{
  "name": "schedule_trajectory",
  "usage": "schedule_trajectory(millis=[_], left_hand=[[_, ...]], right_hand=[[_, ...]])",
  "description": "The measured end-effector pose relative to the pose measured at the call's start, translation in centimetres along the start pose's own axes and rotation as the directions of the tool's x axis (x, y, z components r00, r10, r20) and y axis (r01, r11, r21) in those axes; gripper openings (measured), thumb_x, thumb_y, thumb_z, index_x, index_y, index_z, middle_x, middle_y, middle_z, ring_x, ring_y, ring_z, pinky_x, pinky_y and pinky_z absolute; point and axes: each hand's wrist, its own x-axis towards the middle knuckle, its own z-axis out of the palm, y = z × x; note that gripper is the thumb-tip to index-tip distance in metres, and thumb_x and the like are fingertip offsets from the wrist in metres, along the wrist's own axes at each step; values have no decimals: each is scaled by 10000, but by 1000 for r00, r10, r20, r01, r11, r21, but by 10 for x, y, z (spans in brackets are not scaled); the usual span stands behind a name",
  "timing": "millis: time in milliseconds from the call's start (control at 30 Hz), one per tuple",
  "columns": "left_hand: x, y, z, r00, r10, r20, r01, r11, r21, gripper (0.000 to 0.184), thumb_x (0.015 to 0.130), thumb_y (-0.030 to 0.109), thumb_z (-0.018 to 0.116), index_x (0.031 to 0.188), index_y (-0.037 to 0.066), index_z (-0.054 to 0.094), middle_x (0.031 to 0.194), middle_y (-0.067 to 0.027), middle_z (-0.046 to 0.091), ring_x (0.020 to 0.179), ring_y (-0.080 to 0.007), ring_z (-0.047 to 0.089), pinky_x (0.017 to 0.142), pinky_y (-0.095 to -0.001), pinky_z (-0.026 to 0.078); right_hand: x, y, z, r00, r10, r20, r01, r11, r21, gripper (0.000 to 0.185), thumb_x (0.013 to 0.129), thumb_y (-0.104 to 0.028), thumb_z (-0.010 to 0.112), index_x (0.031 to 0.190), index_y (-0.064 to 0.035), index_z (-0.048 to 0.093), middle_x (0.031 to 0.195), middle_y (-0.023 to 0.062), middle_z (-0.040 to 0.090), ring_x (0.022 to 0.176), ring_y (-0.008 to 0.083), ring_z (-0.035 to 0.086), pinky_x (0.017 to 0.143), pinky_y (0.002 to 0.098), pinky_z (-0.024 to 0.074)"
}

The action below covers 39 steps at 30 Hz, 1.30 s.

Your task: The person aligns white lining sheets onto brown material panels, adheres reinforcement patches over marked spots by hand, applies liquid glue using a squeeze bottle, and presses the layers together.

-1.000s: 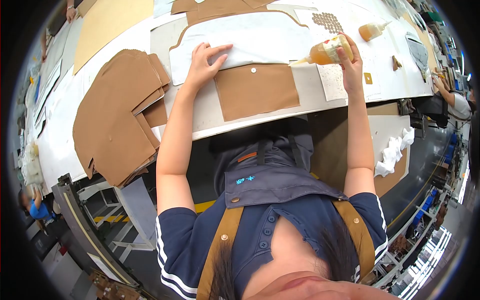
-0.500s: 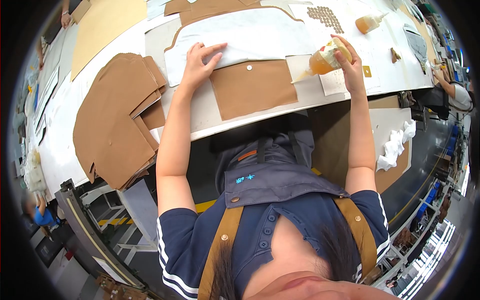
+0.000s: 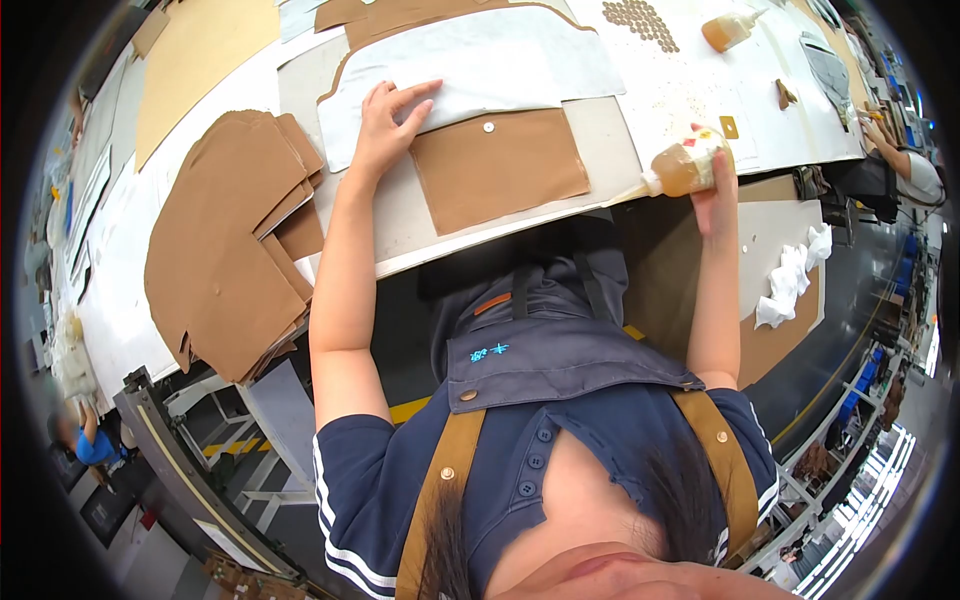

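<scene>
My left hand (image 3: 388, 128) rests with fingers spread on a white panel with a brown edge (image 3: 490, 65). Just below the fingers lies a brown rectangular piece (image 3: 500, 170), with a small white round dot (image 3: 489, 127) near its top edge. My right hand (image 3: 716, 195) is wrapped round a clear squeeze bottle (image 3: 682, 168) of amber liquid. The bottle lies nearly sideways at the table's front edge, its narrow nozzle pointing left and slightly down, apart from the brown piece. Part of the right hand is hidden behind the bottle.
Stacked brown cut pieces (image 3: 225, 240) lie at the left. Small brown discs (image 3: 642, 24) and a second amber bottle (image 3: 730, 31) are at the back right. Crumpled white material (image 3: 788, 280) sits on a lower board. Other people (image 3: 915, 170) work at the sides.
My right hand has brought the bottle down toward the table's front edge, its nozzle moving away from the brown piece. My left hand stays on the white panel.
</scene>
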Motion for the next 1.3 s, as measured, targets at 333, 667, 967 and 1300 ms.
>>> schedule_trajectory(millis=[333, 667, 967, 1300], left_hand=[[0, -4, 1, 998, -53, 32, 51, 998, 48, 337, 963, 228, 636, 1282, 184, 739, 1276, -90, 703, 1309, -314, 460, 1197, -447, 294], [3, -11, 3, 997, 77, 0, -77, 997, 19, 336, 953, 193, 635, 1265, 136, 745, 1055, -93, 710, 966, -223, 513, 954, -356, 438], [3, -8, 4, 995, 95, -41, -95, 995, 6, 319, 918, 202, 685, 1225, 188, 772, 828, -76, 523, 883, -232, 486, 842, -347, 457], [5, -14, 5, 987, 151, -51, -146, 986, 77, 345, 924, 228, 666, 1257, 203, 757, 785, -51, 472, 848, -207, 470, 824, -337, 414]], right_hand=[[-115, 38, 41, 889, -323, -325, 273, 943, -192, 479, 979, -132, 707, 1374, -13, 464, 1305, 127, 595, 1196, 207, 594, 1048, 367, 483], [-136, 56, 59, 830, -508, -231, 333, 783, -526, 580, 909, -131, 791, 1335, -14, 416, 1250, 78, 486, 1168, 170, 517, 1055, 313, 412], [-140, 65, 83, 837, -541, -78, 423, 730, -537, 665, 898, -218, 826, 1340, -10, 375, 1283, 127, 510, 1202, 208, 548, 1061, 359, 449], [-135, 79, 112, 807, -564, 176, 575, 679, -457, 715, 846, -193, 869, 1289, -18, 335, 1264, 186, 523, 1163, 286, 622, 996, 389, 522]])
